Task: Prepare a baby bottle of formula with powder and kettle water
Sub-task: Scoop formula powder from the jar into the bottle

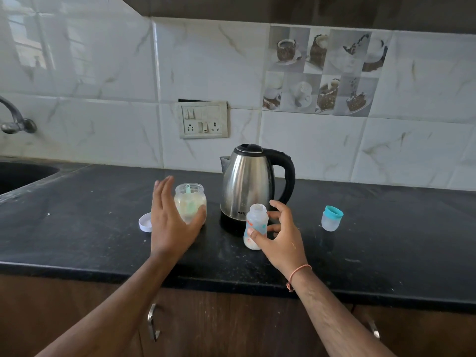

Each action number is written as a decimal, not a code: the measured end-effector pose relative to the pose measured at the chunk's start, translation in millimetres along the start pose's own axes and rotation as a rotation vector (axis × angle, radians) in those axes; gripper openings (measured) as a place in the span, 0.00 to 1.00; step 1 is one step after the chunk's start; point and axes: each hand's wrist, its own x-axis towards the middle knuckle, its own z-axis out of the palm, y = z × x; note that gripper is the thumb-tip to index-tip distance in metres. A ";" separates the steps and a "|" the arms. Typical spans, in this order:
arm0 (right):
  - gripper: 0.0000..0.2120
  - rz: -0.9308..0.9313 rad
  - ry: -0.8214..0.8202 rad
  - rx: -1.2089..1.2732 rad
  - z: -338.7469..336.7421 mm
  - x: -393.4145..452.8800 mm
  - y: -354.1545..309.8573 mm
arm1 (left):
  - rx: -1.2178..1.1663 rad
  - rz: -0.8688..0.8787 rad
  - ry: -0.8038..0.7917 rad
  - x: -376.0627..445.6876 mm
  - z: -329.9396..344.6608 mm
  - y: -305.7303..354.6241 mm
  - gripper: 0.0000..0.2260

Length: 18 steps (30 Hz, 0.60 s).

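Observation:
The clear baby bottle point(256, 222) stands open-topped on the black counter point(386, 228) in front of the steel kettle point(247, 184), with white powder in its bottom. My right hand point(283, 238) holds it loosely, thumb on its front and fingertips at its right side. To the left stands the open powder jar point(192, 199) with a green scoop point(188, 191) inside. My left hand point(171, 222) is against the jar's left front, fingers straight and thumb across its lower front. The bottle's teal-ringed cap point(332, 218) sits at the right.
The jar's white lid point(145, 222) lies on the counter left of my left hand. A dark sink point(23, 173) with a tap point(15, 119) is at the far left. A socket panel point(203, 119) is on the tiled wall behind the kettle.

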 end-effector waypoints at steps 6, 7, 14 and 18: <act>0.46 -0.035 -0.167 0.090 4.4 1.1 -4.2 | 0.069 0.361 -0.232 -30.5 12.8 26.4 0.41; 0.45 -0.036 -0.195 0.107 4.8 1.5 -3.3 | 0.015 0.363 -0.286 -33.4 16.4 29.6 0.42; 0.34 -0.035 -0.052 0.324 -9.2 4.9 -2.8 | -0.297 0.053 -0.555 -27.4 33.8 40.7 0.45; 0.23 0.069 0.193 0.454 -27.2 42.6 -3.2 | -0.133 0.063 -0.724 -23.3 36.8 37.8 0.35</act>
